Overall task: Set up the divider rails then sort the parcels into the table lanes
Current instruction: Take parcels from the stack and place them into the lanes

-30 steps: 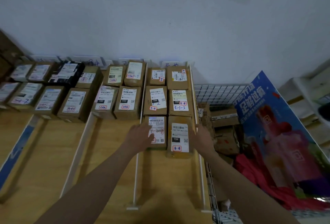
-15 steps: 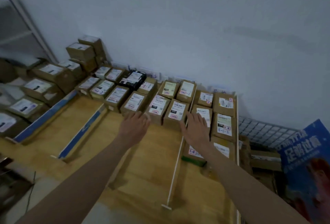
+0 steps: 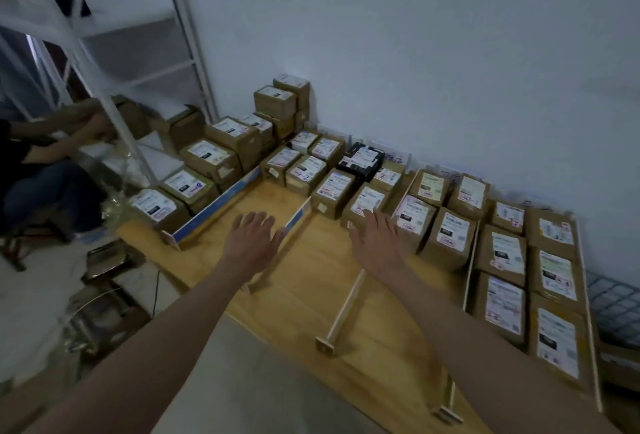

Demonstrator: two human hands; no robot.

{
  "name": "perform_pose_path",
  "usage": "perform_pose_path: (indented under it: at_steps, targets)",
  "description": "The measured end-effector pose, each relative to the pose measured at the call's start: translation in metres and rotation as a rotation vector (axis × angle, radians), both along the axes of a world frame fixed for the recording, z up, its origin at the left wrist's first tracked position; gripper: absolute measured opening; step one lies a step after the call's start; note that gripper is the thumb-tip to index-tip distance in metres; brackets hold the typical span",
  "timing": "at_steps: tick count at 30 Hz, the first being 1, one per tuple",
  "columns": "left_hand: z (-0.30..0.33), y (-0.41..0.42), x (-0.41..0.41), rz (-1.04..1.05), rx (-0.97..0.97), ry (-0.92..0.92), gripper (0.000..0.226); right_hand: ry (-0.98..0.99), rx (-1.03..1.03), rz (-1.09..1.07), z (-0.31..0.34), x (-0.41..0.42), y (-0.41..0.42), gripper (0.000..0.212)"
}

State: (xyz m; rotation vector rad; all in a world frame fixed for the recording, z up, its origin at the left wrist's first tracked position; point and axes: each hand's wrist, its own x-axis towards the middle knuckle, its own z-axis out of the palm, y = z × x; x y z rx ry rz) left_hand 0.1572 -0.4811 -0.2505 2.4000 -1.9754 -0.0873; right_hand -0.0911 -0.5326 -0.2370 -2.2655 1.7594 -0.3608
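Wooden table [image 3: 311, 298] carries loose divider rails; the nearest pale rail [image 3: 343, 309] lies free between the forearms. Left hand [image 3: 254, 239] is spread flat, holding nothing, beside the blue-edged rail [image 3: 294, 220]; right hand [image 3: 375, 243] is likewise spread and empty, close before the parcels [image 3: 415, 217]. Risk: a sweeping wrist could skew an unfixed rail or shunt cartons across lanes. Beyond, stacked boxes [image 3: 280, 101] crowd the wall; a seated person [image 3: 38, 170] works far left.

brown parcels [image 3: 446, 236] with white labels, one black parcel [image 3: 360, 161], blue-striped rail [image 3: 214, 212].
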Motion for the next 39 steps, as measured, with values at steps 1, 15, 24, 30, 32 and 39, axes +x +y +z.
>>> perform_pose_path:
  at_steps: [1,15,24,30,32,39]
  targets:
    - [0.000,0.004,0.015,0.011,-0.003,0.007,0.055,0.003,-0.006,0.006,0.000,0.015,0.002,0.054]
    - [0.003,-0.020,0.195,0.064,-0.021,-0.036,0.054,0.005,-0.038,0.116,-0.010,0.211,-0.052,0.051]
    - [-0.004,-0.111,0.311,0.064,0.026,-0.085,0.052,-0.074,-0.002,0.111,-0.034,0.325,-0.152,0.049]
    - [-0.003,-0.176,0.349,0.068,0.030,-0.030,0.057,-0.099,0.006,0.063,-0.041,0.366,-0.201,0.045]
    - [-0.002,-0.200,0.360,0.046,0.025,-0.006,0.056,-0.110,0.006,0.038,-0.043,0.378,-0.216,0.043]
    - [-0.006,-0.297,0.403,-0.041,0.050,0.027,0.055,-0.143,-0.034,-0.109,-0.049,0.413,-0.267,0.044]
